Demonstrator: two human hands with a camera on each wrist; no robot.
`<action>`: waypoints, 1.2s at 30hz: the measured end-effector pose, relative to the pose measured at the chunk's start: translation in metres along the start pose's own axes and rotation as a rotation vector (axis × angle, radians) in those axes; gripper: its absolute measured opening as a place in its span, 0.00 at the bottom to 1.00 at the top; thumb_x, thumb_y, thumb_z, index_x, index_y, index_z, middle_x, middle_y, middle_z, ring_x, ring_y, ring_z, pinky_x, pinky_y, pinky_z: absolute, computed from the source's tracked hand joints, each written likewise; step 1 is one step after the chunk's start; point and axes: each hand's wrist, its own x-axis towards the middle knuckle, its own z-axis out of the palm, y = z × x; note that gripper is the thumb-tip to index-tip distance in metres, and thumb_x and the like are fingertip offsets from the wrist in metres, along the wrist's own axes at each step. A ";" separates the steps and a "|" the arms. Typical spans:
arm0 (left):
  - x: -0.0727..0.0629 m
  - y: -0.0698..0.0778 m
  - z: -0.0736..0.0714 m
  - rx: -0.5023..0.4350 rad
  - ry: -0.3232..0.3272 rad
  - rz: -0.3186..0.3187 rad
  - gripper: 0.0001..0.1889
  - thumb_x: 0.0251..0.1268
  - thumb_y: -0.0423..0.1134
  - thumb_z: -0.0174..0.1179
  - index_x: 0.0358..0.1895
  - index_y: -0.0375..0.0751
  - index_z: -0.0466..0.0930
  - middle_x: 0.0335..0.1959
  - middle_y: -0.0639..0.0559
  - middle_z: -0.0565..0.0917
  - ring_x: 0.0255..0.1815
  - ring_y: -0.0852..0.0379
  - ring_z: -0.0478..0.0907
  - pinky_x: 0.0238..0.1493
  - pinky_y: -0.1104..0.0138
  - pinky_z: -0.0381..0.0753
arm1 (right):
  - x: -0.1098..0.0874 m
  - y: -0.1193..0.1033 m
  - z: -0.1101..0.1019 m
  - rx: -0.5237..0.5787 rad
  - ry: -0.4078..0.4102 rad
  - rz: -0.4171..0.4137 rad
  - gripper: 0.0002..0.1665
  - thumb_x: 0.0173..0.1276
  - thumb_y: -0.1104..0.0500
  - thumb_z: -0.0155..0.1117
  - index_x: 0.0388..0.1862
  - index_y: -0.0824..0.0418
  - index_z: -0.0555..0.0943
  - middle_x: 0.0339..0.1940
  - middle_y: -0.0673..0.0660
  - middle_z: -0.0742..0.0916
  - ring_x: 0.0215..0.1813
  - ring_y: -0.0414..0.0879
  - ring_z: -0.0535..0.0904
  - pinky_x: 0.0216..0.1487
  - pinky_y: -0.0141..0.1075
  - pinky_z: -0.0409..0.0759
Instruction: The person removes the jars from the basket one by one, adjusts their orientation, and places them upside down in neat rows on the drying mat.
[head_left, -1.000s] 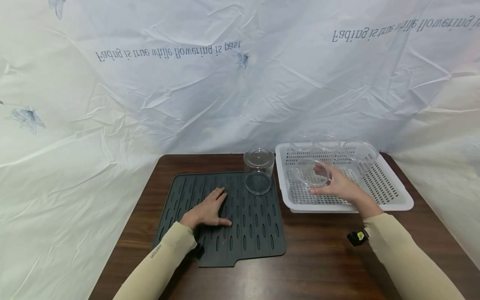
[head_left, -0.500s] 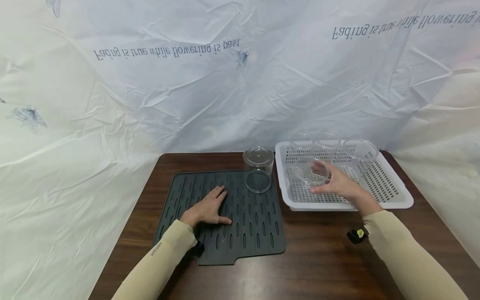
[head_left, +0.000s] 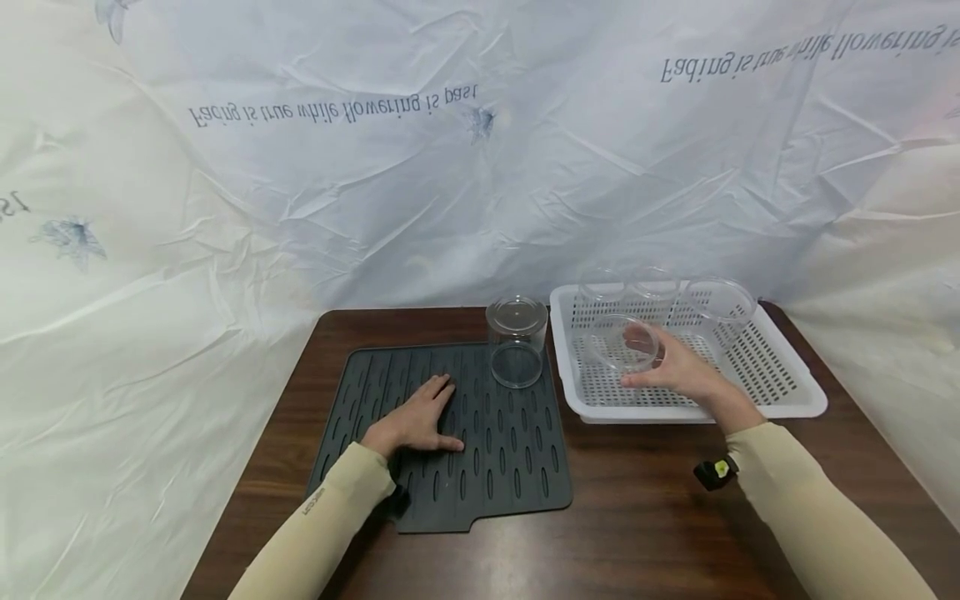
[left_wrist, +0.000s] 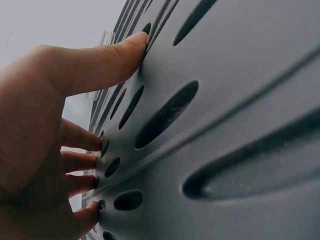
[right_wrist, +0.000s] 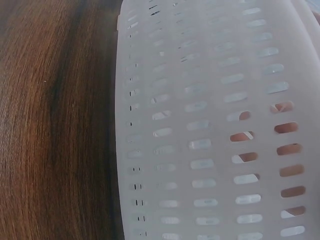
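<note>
The right hand (head_left: 678, 368) is clamped round a clear round container (head_left: 611, 344); the left hand (head_left: 415, 422) rests, fingers apart, on a dark grey slotted mat (head_left: 517, 479).
The held piece is inside a white perforated plastic basket (head_left: 806, 406), right of centre in the frame; a clear lidless-or-inverted cylinder (head_left: 517, 337), which cannot be told, stands at the mat's upper right, on the brown wooden counter (head_left: 622, 508).

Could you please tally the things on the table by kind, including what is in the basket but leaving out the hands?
Dark grey mat: 1
White basket: 1
Clear containers: 5 (one on the mat, one in the right hand, three others in the basket)
Total: 7
</note>
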 end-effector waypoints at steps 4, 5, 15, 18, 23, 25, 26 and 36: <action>-0.001 0.000 -0.001 0.004 0.001 0.005 0.56 0.52 0.69 0.65 0.77 0.39 0.52 0.80 0.43 0.48 0.80 0.44 0.43 0.76 0.48 0.54 | -0.001 -0.002 -0.001 -0.019 0.016 0.013 0.56 0.55 0.54 0.78 0.76 0.66 0.57 0.74 0.68 0.66 0.73 0.65 0.62 0.68 0.63 0.62; -0.001 0.000 -0.001 0.004 0.002 0.006 0.56 0.52 0.69 0.65 0.77 0.39 0.52 0.80 0.43 0.48 0.80 0.44 0.43 0.76 0.48 0.54 | -0.001 -0.003 -0.002 -0.027 0.020 0.017 0.56 0.55 0.53 0.78 0.76 0.66 0.57 0.74 0.68 0.67 0.73 0.64 0.62 0.68 0.63 0.62; -0.001 -0.001 -0.003 -0.008 0.001 0.013 0.56 0.53 0.69 0.64 0.78 0.39 0.52 0.80 0.43 0.47 0.80 0.43 0.42 0.76 0.47 0.54 | -0.003 -0.010 -0.005 -0.076 0.052 -0.009 0.51 0.57 0.55 0.77 0.74 0.65 0.60 0.72 0.68 0.70 0.72 0.65 0.65 0.67 0.64 0.62; -0.001 -0.001 -0.003 -0.011 -0.001 0.019 0.56 0.52 0.68 0.65 0.77 0.39 0.52 0.80 0.43 0.48 0.80 0.43 0.42 0.76 0.47 0.54 | -0.003 -0.010 -0.007 -0.063 0.052 0.002 0.51 0.57 0.55 0.76 0.74 0.65 0.60 0.72 0.68 0.69 0.72 0.65 0.64 0.68 0.65 0.61; -0.001 -0.001 -0.003 -0.014 -0.011 0.020 0.56 0.53 0.68 0.65 0.78 0.38 0.51 0.80 0.42 0.47 0.80 0.43 0.42 0.76 0.47 0.54 | -0.003 -0.012 -0.010 -0.117 0.074 -0.008 0.47 0.58 0.54 0.76 0.71 0.65 0.64 0.69 0.69 0.72 0.69 0.65 0.68 0.64 0.62 0.67; -0.001 -0.002 -0.003 -0.011 -0.013 0.017 0.57 0.53 0.68 0.65 0.78 0.38 0.50 0.80 0.42 0.46 0.80 0.43 0.41 0.76 0.47 0.54 | -0.003 -0.014 -0.012 -0.162 0.097 -0.024 0.45 0.57 0.53 0.76 0.69 0.64 0.66 0.67 0.68 0.74 0.65 0.63 0.71 0.59 0.55 0.73; -0.001 -0.002 -0.003 -0.011 -0.014 0.015 0.57 0.53 0.68 0.65 0.78 0.38 0.50 0.80 0.43 0.46 0.81 0.43 0.41 0.76 0.47 0.54 | -0.003 -0.015 -0.013 -0.176 0.105 -0.029 0.44 0.57 0.52 0.76 0.69 0.63 0.67 0.67 0.67 0.75 0.64 0.63 0.72 0.57 0.50 0.75; 0.000 -0.001 0.002 -0.006 -0.013 0.004 0.57 0.53 0.68 0.64 0.78 0.39 0.50 0.80 0.43 0.46 0.81 0.43 0.40 0.76 0.47 0.53 | -0.009 -0.019 -0.017 -0.182 0.164 -0.082 0.43 0.57 0.54 0.77 0.68 0.65 0.67 0.61 0.66 0.78 0.56 0.52 0.73 0.47 0.28 0.73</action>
